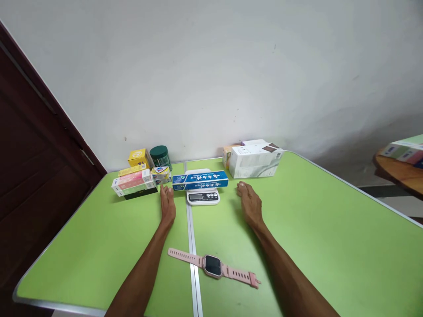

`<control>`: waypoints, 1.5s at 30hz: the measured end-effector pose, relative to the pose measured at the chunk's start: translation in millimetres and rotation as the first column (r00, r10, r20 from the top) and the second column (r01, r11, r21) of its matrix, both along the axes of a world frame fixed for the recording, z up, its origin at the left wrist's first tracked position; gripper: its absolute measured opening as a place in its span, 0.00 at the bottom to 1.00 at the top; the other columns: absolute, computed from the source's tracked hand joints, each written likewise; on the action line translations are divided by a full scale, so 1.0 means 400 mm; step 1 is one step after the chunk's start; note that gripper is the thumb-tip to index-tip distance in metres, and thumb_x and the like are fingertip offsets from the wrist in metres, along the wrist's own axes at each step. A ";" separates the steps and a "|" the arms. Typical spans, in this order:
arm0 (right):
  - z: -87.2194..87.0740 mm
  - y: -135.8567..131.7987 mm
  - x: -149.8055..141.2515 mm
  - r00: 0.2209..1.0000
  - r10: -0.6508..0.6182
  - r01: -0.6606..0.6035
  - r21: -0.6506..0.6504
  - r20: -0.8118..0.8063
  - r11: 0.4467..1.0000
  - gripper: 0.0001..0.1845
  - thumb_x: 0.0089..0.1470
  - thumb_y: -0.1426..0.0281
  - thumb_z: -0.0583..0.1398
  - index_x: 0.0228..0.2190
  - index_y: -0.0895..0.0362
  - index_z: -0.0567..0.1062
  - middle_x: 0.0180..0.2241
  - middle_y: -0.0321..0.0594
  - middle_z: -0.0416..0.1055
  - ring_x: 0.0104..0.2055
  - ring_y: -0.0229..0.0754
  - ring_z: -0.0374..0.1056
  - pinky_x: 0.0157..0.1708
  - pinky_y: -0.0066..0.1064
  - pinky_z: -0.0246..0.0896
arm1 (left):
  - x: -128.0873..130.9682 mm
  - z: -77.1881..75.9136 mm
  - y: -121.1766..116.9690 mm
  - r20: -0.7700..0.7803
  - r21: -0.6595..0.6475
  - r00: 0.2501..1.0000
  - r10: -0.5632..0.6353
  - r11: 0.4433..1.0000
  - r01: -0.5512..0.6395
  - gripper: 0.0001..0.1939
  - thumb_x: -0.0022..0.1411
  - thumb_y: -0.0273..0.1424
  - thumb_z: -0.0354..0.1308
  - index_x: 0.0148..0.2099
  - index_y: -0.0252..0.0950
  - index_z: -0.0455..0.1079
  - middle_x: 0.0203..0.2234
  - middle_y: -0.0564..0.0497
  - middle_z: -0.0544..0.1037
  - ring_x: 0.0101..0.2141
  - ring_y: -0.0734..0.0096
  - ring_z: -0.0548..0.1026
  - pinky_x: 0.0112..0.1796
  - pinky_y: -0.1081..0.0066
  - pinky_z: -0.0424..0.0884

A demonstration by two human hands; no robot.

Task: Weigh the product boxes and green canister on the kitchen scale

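A long blue toothpaste box lies crosswise on a small white kitchen scale, hiding most of its platform. The scale's dark display and buttons face me. My left hand rests on edge just left of the scale, fingers stretched out, with nothing in it. On the other side, my right hand is held with fingers extended, also empty and apart from the box. Between my forearms a pink smartwatch lies flat with its strap spread open and its screen dark.
Several cartons, including a pink-and-white box and a yellow box, stand at the back left beside a green jar. A large white box is at the back right. A metal seam crosses the green table.
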State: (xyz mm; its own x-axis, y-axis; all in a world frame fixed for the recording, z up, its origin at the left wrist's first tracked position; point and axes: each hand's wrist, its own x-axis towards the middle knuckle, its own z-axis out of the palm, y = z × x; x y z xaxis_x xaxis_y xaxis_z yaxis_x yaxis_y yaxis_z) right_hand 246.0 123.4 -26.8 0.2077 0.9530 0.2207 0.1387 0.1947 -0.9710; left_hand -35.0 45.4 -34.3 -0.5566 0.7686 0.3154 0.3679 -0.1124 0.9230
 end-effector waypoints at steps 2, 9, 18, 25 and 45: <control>0.010 -0.013 -0.006 0.998 0.038 -0.039 0.024 0.055 0.999 0.41 0.59 0.36 0.53 0.56 0.54 0.78 0.61 0.52 0.74 0.66 0.58 0.67 0.69 0.53 0.56 | 0.019 0.016 -0.010 -0.076 -0.035 0.997 -0.019 0.999 0.017 0.45 0.71 0.58 0.46 0.79 0.38 0.41 0.76 0.37 0.53 0.75 0.54 0.52 0.73 0.53 0.46; 0.036 -0.044 -0.060 0.975 0.222 -0.222 -0.051 -0.007 0.974 0.48 0.56 0.35 0.56 0.67 0.52 0.70 0.71 0.45 0.62 0.74 0.57 0.54 0.74 0.52 0.43 | 0.065 0.046 -0.016 -0.066 -0.127 0.987 -0.146 0.982 0.137 0.49 0.68 0.57 0.52 0.79 0.36 0.42 0.77 0.38 0.47 0.76 0.53 0.43 0.74 0.54 0.40; 0.103 -0.100 -0.107 0.975 0.219 -0.217 0.034 -0.044 0.976 0.51 0.54 0.35 0.59 0.68 0.54 0.68 0.70 0.48 0.63 0.72 0.60 0.58 0.72 0.52 0.47 | 0.049 0.083 -0.050 -0.116 0.104 0.991 -0.062 0.992 0.074 0.46 0.69 0.56 0.53 0.77 0.35 0.45 0.75 0.36 0.53 0.75 0.50 0.49 0.73 0.51 0.44; 0.186 -0.112 -0.353 0.890 0.450 -0.443 0.094 -0.077 0.892 0.51 0.54 0.34 0.59 0.69 0.49 0.65 0.73 0.43 0.58 0.75 0.60 0.52 0.73 0.57 0.46 | -0.139 0.201 -0.077 -0.118 0.249 0.935 0.334 0.922 -0.297 0.43 0.70 0.59 0.48 0.74 0.34 0.52 0.72 0.35 0.59 0.72 0.50 0.57 0.72 0.54 0.49; 0.192 -0.095 -0.633 0.785 0.616 -0.618 0.155 0.063 0.771 0.40 0.57 0.39 0.61 0.65 0.44 0.71 0.68 0.38 0.65 0.75 0.62 0.51 0.75 0.60 0.42 | -0.446 0.193 -0.130 -0.129 0.134 0.812 0.570 0.821 -0.555 0.49 0.68 0.58 0.51 0.75 0.26 0.46 0.73 0.26 0.54 0.73 0.44 0.54 0.71 0.51 0.50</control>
State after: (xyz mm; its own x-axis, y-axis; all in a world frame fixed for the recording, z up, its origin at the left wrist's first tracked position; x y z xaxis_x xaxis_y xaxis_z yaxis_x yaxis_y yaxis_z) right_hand -7.0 85.5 50.2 -0.4152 0.8272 0.3786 -0.0574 0.3915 -0.9184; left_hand -213.6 -6.6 42.7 -0.8210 0.3024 0.4843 0.5289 0.0833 0.8446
